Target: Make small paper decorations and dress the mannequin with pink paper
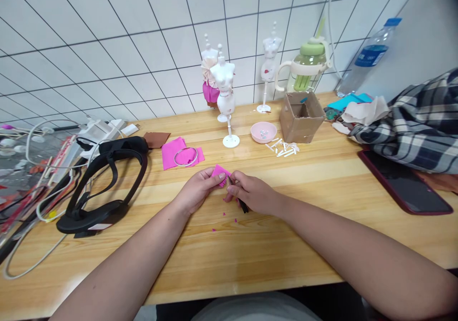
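In the head view, my left hand pinches a small folded piece of bright pink paper or cloth between thumb and fingers. Close against it, my right hand is closed on small black-handled scissors, whose blades are mostly hidden at the pink edge. Tiny pink scraps lie on the table below both hands. Beyond the left hand is a larger pink sheet, with a thin silver ring resting on it and a smaller pink piece.
White mini dress forms stand behind the hands. To their right are a pink bowl, white strips, a cardboard box and a green-lidded jug. A black headset and cables lie left; a phone lies right.
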The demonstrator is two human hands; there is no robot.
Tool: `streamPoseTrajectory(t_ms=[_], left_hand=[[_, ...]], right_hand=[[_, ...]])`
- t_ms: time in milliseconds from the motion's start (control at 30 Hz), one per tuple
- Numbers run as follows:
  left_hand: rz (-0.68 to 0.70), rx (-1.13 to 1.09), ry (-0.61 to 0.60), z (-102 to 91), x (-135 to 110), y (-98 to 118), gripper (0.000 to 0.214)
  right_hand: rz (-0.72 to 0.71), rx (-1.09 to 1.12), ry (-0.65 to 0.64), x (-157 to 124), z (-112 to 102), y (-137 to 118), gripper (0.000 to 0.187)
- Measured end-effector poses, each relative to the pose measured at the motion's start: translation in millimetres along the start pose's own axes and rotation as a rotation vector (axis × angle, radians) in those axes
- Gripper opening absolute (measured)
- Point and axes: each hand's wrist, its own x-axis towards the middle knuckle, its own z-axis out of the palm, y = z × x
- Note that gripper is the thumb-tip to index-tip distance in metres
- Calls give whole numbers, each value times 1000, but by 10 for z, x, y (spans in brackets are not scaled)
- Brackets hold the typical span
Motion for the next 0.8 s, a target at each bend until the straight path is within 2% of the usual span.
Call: streamPoseTrajectory(t_ms=[533, 700, 800], left_hand=[[10, 36, -4, -5, -6, 2, 20], [-20, 6, 90, -38, 4, -23, 21], [-26, 1, 120, -56, 12, -38, 21]], right_hand=[[22, 18, -18, -2, -7, -12, 8], [119, 8, -143, -42, -166, -43, 16], [119, -119, -135, -75, -302, -74, 25]])
